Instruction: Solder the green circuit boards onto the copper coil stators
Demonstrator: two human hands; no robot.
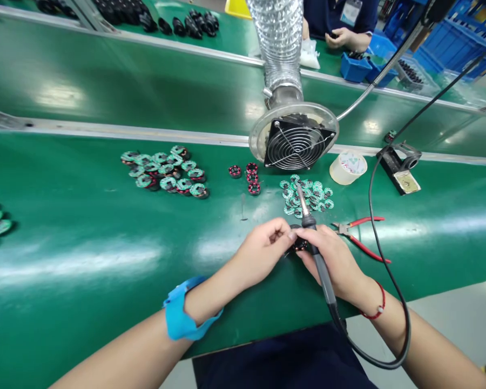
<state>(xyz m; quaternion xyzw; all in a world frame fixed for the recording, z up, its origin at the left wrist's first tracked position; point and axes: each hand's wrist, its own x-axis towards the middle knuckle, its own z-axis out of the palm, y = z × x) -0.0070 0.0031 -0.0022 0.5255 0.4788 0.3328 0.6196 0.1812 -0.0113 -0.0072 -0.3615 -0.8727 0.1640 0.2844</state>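
My left hand (pixel 264 249) is closed in a pinch at a small dark motor stator (pixel 300 245) with copper windings, mostly hidden by the fingers. My right hand (pixel 332 258) is closed around a soldering iron (pixel 325 278), its thumb and fingers also touching the stator. The iron's tip points away from me, over a pile of small green circuit boards (pixel 316 190). Cutting pliers (pixel 362 237) with red handles lie open just right of my right hand. Red-and-black stators (pixel 251 177) stand in a short row beyond my left hand.
A fume extractor fan (pixel 297 141) hangs over the bench. Tape (pixel 348 167) and an iron stand (pixel 400 167) are at back right. Stators with green boards (pixel 168 172) cluster at left. The iron's cable (pixel 407 324) loops over my right forearm. A co-worker's hand (pixel 345 40) shows beyond.
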